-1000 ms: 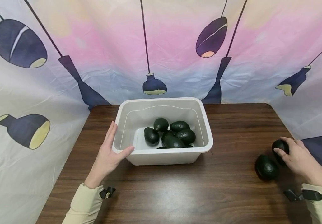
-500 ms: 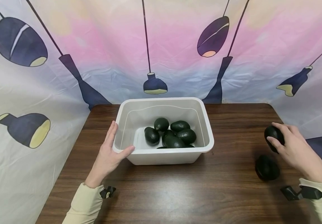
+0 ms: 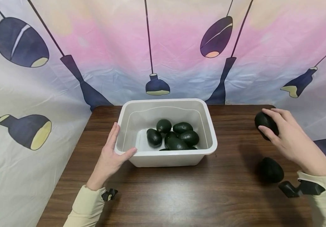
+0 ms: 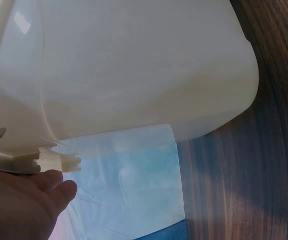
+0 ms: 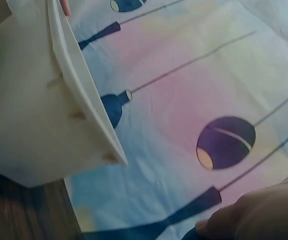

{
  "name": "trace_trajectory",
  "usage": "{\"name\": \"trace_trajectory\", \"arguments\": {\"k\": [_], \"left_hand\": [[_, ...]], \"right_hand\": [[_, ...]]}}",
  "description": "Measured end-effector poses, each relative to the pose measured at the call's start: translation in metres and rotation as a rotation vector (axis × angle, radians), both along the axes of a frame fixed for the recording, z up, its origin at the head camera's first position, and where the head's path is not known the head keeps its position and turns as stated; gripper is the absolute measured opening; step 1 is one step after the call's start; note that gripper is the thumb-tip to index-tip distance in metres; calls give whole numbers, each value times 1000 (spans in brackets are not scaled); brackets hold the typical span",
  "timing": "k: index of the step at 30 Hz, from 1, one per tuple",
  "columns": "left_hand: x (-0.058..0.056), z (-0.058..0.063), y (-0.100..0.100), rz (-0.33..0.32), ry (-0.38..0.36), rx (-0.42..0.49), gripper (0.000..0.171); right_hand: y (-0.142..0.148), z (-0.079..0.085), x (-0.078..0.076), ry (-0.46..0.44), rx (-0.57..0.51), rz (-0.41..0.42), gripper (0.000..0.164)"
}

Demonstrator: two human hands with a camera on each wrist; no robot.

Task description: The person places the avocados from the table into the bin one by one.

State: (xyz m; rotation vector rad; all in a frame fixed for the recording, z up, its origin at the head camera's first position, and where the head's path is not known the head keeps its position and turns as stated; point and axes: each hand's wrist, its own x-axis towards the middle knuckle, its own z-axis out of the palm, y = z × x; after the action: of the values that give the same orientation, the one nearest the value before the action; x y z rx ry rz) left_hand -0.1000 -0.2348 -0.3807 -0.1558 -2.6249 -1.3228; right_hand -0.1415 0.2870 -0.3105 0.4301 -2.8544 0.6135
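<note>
My right hand (image 3: 291, 140) grips a dark green avocado (image 3: 262, 123) above the right side of the table, thumb on its near side and fingers over its top. Below it, another avocado (image 3: 270, 170) lies on the wood. A white plastic bin (image 3: 163, 159) stands left of centre, with several avocados (image 3: 177, 143) inside; its front wall partly hides some. At the bin's front left corner rests my left hand (image 3: 110, 157), fingers straight along the left side and thumb across the front rim. In the right wrist view the held avocado (image 5: 189, 234) is mostly hidden.
The brown wooden table (image 3: 163, 195) runs back to a fabric backdrop (image 3: 109, 41) printed with hanging lamps. A black wrist mount (image 3: 301, 188) sits on the right wrist, close to the loose avocado in the head view.
My right hand has lifted the avocado off the table and carried it up and left, away from the other one. My left hand stays at the bin's corner.
</note>
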Motion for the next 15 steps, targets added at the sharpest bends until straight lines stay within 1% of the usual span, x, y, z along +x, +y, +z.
{"name": "trace_trajectory", "arguments": {"k": [4, 15], "left_hand": [[0, -1, 0, 1, 4, 0, 101], [-1, -1, 0, -3, 11, -3, 101]], "right_hand": [[-15, 12, -4, 27, 13, 41, 58], [-61, 34, -14, 186, -18, 172, 59]]}}
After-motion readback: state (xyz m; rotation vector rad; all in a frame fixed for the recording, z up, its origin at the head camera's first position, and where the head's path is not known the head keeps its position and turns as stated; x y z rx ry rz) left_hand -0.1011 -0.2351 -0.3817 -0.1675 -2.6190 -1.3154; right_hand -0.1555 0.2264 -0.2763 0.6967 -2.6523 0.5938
